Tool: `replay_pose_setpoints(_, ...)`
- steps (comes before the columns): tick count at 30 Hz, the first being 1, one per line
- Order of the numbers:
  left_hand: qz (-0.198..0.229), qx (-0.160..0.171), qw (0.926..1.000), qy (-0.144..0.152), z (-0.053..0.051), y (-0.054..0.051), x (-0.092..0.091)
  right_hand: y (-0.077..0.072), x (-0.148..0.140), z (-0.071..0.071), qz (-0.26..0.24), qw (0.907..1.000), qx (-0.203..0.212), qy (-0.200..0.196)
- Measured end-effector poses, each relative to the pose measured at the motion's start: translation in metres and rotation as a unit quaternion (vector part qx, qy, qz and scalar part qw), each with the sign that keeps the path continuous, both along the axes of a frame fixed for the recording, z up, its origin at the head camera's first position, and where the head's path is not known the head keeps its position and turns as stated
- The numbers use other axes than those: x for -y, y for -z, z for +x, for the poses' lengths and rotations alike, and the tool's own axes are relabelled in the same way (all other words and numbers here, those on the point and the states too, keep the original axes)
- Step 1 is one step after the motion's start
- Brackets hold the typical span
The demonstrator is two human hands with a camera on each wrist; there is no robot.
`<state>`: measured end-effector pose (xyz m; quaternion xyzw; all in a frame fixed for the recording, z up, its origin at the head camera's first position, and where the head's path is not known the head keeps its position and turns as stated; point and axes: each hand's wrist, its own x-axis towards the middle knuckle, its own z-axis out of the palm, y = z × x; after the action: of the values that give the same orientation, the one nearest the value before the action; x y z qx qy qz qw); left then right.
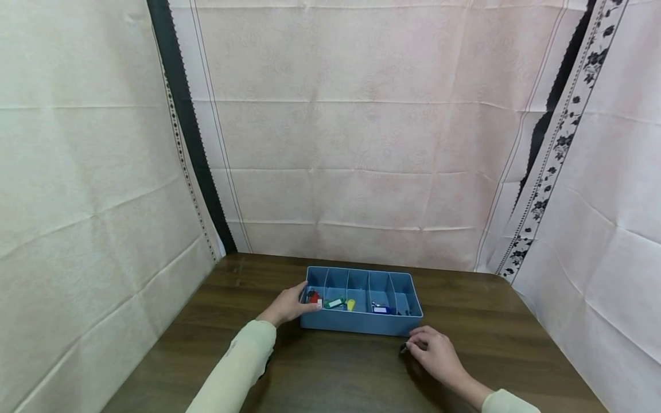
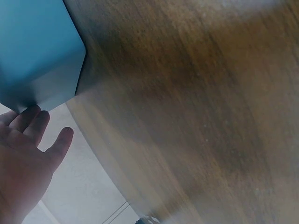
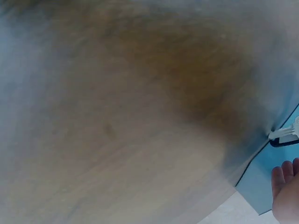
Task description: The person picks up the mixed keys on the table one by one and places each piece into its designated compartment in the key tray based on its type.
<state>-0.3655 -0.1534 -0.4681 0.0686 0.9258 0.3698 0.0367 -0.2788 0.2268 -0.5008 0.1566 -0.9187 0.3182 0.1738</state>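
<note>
A blue box [image 1: 361,324] with several compartments in a row stands on the table. My left hand [image 1: 290,304] grips its left end, thumb at the front rim; in the left wrist view, fingertips touch the end wall. Just in front of the box's right front corner, my right hand [image 1: 436,351] pinches a key [image 3: 286,133] with a black tag [image 3: 283,143]. Only a small dark part of it shows in the head view. From left to right, the compartments hold a red tag [image 1: 314,298], a green tag [image 1: 334,303], a yellow tag [image 1: 351,304], a blue tag [image 1: 381,310] and small dark items.
The brown wooden table [image 1: 341,373] extends in front of the box and to both sides. Pale cloth [image 1: 335,137] hangs behind it and along the left and right.
</note>
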Motion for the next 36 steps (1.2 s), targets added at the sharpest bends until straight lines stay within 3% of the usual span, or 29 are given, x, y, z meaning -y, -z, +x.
replay_pose_setpoints(7, 0.005, 0.001, 1.0, 0.004, -0.001, 0.001, -0.002, -0.011, 0.007, 0.001, -0.038, 0.9992, -0.012, 0.003)
replay_pose_setpoints(13, 0.005, 0.0, 1.0, 0.002, -0.002, 0.002, -0.002, -0.034, 0.015, -0.002, -0.077, 0.9969, -0.006, 0.011)
replay_pose_setpoints(22, 0.005, -0.002, 1.0, 0.005, -0.001, -0.001, 0.0, -0.067, 0.011, -0.02, -0.122, 0.9919, -0.004, 0.034)
replay_pose_setpoints(28, 0.006, -0.003, 1.0, 0.005, -0.002, -0.001, 0.001, -0.072, 0.008, -0.037, -0.121, 0.9902, -0.027, 0.064)
replay_pose_setpoints(36, 0.0, 0.006, 1.0, -0.005, -0.002, 0.002, 0.001, -0.068, 0.007, -0.063, -0.118, 0.9878, -0.022, 0.099)
